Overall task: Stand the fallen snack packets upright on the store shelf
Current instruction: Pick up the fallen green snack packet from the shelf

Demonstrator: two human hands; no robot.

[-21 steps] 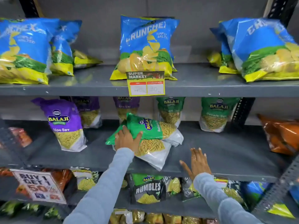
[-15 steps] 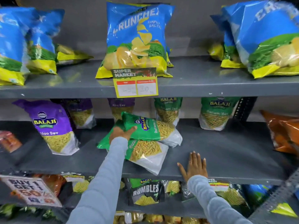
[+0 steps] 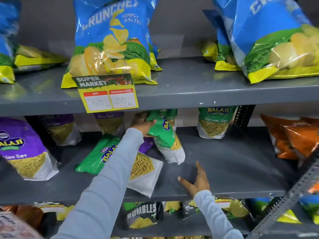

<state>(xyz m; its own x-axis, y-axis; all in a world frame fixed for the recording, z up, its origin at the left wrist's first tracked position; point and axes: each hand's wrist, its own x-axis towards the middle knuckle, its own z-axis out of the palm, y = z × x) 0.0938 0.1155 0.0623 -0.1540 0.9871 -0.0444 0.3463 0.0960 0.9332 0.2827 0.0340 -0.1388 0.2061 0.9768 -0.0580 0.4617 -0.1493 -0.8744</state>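
We see the left hand [image 3: 141,124] gripping the top of a green Balaji packet [image 3: 166,140], its long axis nearly upright, white base down on the middle shelf [image 3: 233,163]. Left of it, a second green packet [image 3: 120,163] lies flat. The right hand [image 3: 196,181] rests open, fingers spread.

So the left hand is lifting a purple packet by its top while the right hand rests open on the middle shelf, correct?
Not quite: the head view shows the left hand lifting a green packet, not a purple one. The right hand does rest open on the middle shelf.
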